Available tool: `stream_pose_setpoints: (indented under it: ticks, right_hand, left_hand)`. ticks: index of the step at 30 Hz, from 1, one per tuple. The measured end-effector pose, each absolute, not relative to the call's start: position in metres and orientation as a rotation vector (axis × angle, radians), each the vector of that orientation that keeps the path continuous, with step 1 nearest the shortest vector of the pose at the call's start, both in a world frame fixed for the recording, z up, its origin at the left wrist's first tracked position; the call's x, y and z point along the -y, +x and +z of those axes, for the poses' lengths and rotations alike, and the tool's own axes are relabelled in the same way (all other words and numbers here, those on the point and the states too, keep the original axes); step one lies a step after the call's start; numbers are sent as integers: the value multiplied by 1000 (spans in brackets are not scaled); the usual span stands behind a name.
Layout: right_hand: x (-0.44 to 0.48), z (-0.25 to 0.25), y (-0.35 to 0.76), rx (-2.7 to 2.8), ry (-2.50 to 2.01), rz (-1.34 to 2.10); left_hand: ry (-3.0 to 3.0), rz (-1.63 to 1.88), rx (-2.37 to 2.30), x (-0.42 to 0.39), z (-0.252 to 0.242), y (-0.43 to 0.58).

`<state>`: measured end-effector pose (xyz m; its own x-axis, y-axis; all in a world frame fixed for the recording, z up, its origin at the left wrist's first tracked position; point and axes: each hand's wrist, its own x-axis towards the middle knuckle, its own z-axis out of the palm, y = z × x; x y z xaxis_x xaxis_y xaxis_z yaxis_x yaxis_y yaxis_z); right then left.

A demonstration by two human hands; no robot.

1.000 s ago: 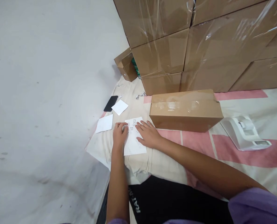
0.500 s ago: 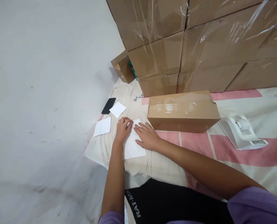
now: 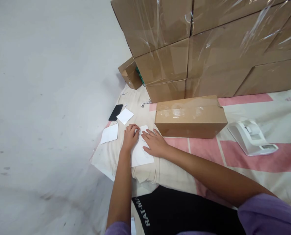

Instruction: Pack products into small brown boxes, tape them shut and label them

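A white sheet of paper (image 3: pixel 142 156) with faint dark marks near its top lies on the cream cloth in front of me. My right hand (image 3: pixel 155 143) rests flat over its right side, fingers stretched out and slightly spread. At the sheet's upper left edge is my left hand (image 3: pixel 131 135), its fingers bent and drawn together in a pinch. Whatever sits between those fingertips is too small or hidden to make out. Left of the hands lie a smaller folded white paper (image 3: pixel 109 133) and a white square of paper (image 3: pixel 125 116), which touches a black phone (image 3: pixel 115 112).
A taped cardboard box (image 3: pixel 190 114) stands right of the sheet, with a white tape dispenser (image 3: pixel 254 137) beyond it. Stacked cartons (image 3: pixel 214 62) wrapped in clear film rise behind. A small open box (image 3: pixel 132 76) leans at their left. The cloth's edge (image 3: pixel 96 160) drops off at left.
Both hands stay nearly in place on the sheet, with the left fingers still bent and the right hand still flat. The view has shifted slightly.
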<state>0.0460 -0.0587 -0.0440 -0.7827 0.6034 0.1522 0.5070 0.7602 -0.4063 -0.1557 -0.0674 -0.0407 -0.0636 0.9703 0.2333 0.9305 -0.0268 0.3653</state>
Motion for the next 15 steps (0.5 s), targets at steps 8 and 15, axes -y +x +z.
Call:
stream_pose_setpoints:
  ticks: [8, 15]
  right_hand:
    - [59, -43, 46, 2698, -869, 499]
    - [59, -46, 44, 2693, -872, 479]
  left_hand:
    - [2054, 616, -2157, 63, -44, -158]
    - [2058, 607, -2161, 62, -46, -160]
